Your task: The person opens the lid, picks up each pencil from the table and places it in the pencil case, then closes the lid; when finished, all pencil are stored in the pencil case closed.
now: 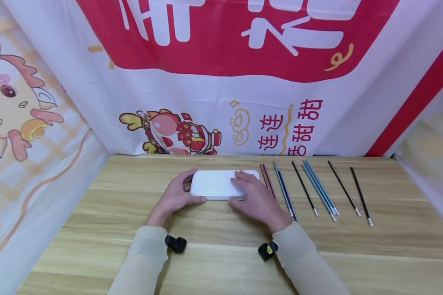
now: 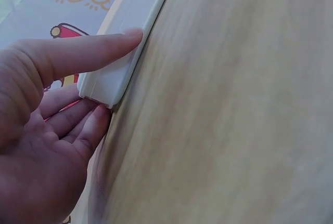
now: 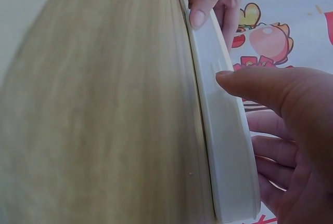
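A closed white pencil case (image 1: 212,183) with rounded corners lies flat on the wooden table. My left hand (image 1: 177,192) grips its left end; the left wrist view shows the thumb on the front side and the other fingers around the end. My right hand (image 1: 257,198) holds the right part of the case, fingers over the top. In the right wrist view that thumb presses the front side of the case (image 3: 226,146). What is inside the case is hidden.
Right of the case lie dark red pencils (image 1: 267,180), blue pencils (image 1: 284,190), a black pencil (image 1: 304,188), a light blue bundle (image 1: 319,188) and two more dark pencils (image 1: 361,196). A printed cloth (image 1: 221,90) hangs along the table's back edge.
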`<state>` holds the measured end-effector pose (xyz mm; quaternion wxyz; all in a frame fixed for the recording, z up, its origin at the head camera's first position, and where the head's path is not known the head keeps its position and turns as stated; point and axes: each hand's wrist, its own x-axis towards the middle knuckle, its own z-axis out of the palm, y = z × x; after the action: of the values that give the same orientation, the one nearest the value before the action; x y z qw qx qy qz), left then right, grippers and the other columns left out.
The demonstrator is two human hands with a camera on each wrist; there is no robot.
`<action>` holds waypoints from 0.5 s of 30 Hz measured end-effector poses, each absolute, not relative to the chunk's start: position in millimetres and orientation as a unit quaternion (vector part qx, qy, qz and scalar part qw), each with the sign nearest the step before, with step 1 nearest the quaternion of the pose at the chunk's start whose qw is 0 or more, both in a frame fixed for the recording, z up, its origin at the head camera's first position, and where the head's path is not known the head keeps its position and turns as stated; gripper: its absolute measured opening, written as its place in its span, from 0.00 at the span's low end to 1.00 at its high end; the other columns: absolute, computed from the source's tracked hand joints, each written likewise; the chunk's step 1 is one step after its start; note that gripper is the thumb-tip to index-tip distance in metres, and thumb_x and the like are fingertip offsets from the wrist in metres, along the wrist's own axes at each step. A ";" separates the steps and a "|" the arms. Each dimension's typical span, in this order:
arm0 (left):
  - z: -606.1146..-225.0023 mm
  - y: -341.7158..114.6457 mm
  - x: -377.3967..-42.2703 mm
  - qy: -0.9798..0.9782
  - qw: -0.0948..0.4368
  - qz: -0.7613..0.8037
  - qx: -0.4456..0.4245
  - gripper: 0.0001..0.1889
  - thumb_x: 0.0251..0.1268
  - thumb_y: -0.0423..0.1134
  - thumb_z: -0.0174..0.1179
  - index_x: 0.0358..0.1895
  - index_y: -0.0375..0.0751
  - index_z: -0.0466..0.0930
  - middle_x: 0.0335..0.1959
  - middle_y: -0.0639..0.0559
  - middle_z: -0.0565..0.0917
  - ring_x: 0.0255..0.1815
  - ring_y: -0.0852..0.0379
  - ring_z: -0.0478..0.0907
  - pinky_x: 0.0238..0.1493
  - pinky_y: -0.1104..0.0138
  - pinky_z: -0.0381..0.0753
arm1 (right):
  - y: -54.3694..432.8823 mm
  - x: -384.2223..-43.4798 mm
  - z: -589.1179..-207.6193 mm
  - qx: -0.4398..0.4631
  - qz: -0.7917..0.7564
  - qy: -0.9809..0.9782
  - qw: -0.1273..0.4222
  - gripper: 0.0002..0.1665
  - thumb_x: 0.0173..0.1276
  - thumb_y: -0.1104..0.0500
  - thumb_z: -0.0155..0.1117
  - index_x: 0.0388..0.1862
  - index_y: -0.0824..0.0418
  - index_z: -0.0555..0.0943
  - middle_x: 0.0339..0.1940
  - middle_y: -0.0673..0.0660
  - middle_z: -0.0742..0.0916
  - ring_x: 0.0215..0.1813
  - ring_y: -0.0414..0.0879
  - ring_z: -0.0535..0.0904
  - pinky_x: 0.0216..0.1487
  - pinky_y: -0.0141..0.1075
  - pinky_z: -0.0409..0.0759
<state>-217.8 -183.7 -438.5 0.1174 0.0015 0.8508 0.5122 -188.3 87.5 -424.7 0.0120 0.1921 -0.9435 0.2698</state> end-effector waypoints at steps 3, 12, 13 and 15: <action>-438.2 -183.6 -217.8 0.852 0.117 0.510 0.003 0.53 0.57 0.34 0.82 0.85 0.50 0.62 0.84 0.42 0.67 0.80 0.37 0.71 0.81 0.46 0.73 | 85.1 -187.9 -423.4 0.186 0.256 -0.949 0.009 0.41 0.69 0.45 0.78 0.76 0.60 0.78 0.84 0.59 0.74 0.86 0.58 0.67 0.86 0.53 0.66; -438.9 -185.7 -216.9 0.848 0.120 0.516 0.011 0.52 0.58 0.34 0.82 0.85 0.49 0.62 0.84 0.41 0.67 0.80 0.35 0.72 0.78 0.47 0.76 | 66.3 -191.8 -405.5 0.210 0.135 -0.967 0.048 0.42 0.68 0.40 0.79 0.76 0.56 0.80 0.81 0.61 0.77 0.84 0.59 0.70 0.83 0.55 0.72; -439.0 -186.1 -217.2 0.848 0.120 0.516 0.012 0.52 0.58 0.34 0.82 0.85 0.49 0.62 0.84 0.41 0.67 0.80 0.35 0.72 0.78 0.47 0.76 | 64.0 -192.9 -404.3 0.214 0.127 -0.968 0.044 0.44 0.67 0.40 0.80 0.76 0.55 0.79 0.82 0.61 0.77 0.84 0.60 0.70 0.83 0.56 0.72; -438.7 -186.0 -217.3 0.847 0.121 0.517 0.010 0.52 0.58 0.34 0.82 0.85 0.50 0.62 0.84 0.42 0.67 0.80 0.36 0.72 0.78 0.48 0.76 | 59.8 -195.0 -403.6 0.222 0.111 -0.968 0.028 0.47 0.65 0.38 0.81 0.78 0.53 0.78 0.82 0.61 0.77 0.84 0.61 0.70 0.82 0.56 0.73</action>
<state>-217.3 -186.0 -438.7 0.1206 0.0104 0.8473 0.5171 -195.0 59.8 -403.6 0.0283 0.2217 -0.9684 0.1106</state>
